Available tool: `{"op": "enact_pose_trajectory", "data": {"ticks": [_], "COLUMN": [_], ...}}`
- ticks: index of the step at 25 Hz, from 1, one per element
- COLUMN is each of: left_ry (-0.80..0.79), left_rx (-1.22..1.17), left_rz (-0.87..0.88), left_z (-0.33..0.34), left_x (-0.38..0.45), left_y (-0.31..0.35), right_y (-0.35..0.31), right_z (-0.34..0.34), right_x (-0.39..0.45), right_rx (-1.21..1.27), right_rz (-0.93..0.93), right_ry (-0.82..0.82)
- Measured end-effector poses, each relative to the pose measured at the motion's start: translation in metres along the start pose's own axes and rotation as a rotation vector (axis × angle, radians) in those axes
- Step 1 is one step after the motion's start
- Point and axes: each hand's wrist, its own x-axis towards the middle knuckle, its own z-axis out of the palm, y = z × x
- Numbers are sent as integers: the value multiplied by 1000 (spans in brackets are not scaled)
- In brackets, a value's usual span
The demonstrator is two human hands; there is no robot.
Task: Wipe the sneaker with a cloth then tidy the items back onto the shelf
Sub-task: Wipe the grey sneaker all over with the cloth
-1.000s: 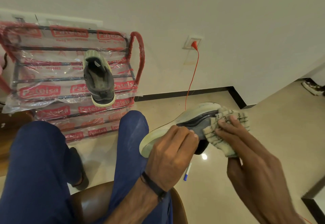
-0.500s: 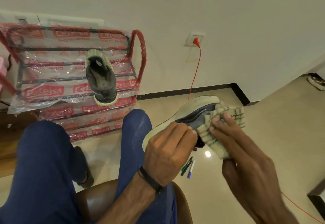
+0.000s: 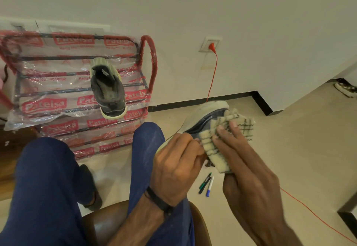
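My left hand (image 3: 176,165) held the sneaker (image 3: 204,119) in a clenched grip around its rear part, sole turned up and to the left, toe pointing away toward the wall. My right hand (image 3: 245,160) pressed the cloth (image 3: 234,129) against the sneaker's dark side, fingers (image 3: 224,135) spread straight over the ribbed, cream fabric with its dark stripes; that grip was not clenched, just flat on the cloth.

The shelf (image 3: 81,91) stood against the wall to my left, wrapped in clear plastic printed many times over in red with "Patelsa"; below some of the logos I could read "Regd No" and part of a number, "4018662". The other sneaker (image 3: 108,89) sat on one of its upper rails, toe toward me and hanging a little past the front edge.

On the floor (image 3: 289,149) just below my hands lay three markers (image 3: 206,184) side by side. A red cable (image 3: 212,73) dropped from the wall socket (image 3: 210,44) behind the sneaker and crossed the floor at my right. Open floor stretched to the right, up to the dark skirting at the wall corner.
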Motion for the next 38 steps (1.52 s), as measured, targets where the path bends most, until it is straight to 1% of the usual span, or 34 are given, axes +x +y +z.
{"op": "enact_pose_trajectory", "data": {"ticks": [1, 2, 4, 5, 6, 8, 9, 10, 13, 14, 16, 18, 19, 20, 22, 23, 24, 27, 28, 30, 31, 32, 34, 35, 36, 38], "left_ry": [7, 15, 33, 41, 44, 46, 43, 41, 33, 33, 42, 47, 49, 47, 45, 49, 53, 31, 24, 17, 20, 24, 27, 27, 25, 18], "left_rx": [4, 12, 27, 28, 23, 23, 33, 43, 34, 20, 20, 46, 58, 66, 56, 47, 44, 46, 53, 65, 61, 54, 41, 43, 56, 93], "left_rz": [-15, -18, -28, -39, -49, -52, -41, -28, -20, -27, -50, -52, -49, -52, -62, -70, -83, -113, -113, -112, -114, -116, -120, -111, -88, -33], "left_z": [-3, -4, -2, -1, -3, -9, -12, -13, -7, -6, -12, -19, -19, -18, -16, -16, -18, -28, -28, -24, -22, -23, -29, -33, -35, -34], "left_x": [2, 4, 4, 3, 2, 3, 4, 6, 6, 6, 6, 7, 8, 9, 10, 10, 9, 13, 16, 18, 17, 15, 11, 10, 11, 13], "left_y": [-4, -6, -3, -1, -1, -8, -10, -11, -3, -2, -8, -15, -16, -16, -12, -12, -13, -27, -30, -29, -27, -27, -30, -32, -34, -31], "right_y": [2, 11, 21, 18, 11, -4, -1, 7, 18, 13, -3, -8, -1, 7, 14, 11, 4, -5, 1, 8, 5, -2, -16, -14, -5, 11], "right_z": [-1, -3, -6, -6, -7, -10, -12, -13, -6, -2, 3, 0, -1, 0, 4, 6, 9, 12, 13, 16, 17, 19, 19, 19, 18, 17], "right_x": [0, 4, 15, 18, 17, 12, 12, 16, 30, 30, 20, 13, 18, 24, 34, 34, 33, 31, 40, 59, 63, 62, 52, 51, 56, 71], "right_rx": [-23, -33, 34, 63, 48, -54, -87, -99, -27, -7, -29, -75, -92, -93, 0, 37, 33, -35, -28, 58, 103, 111, 49, 38, 59, 141], "right_rz": [-86, -99, 65, 112, 82, -112, -165, -148, 130, 142, -4, -193, -229, -203, -50, -12, -38, -261, -249, -62, 2, -8, -196, -261, -243, -41], "right_ry": [-39, -61, -66, -53, -52, -133, -156, -147, -57, -26, -23, -101, -122, -126, -82, -61, -51, -107, -103, -50, -27, -15, -50, -57, -53, -31]}}
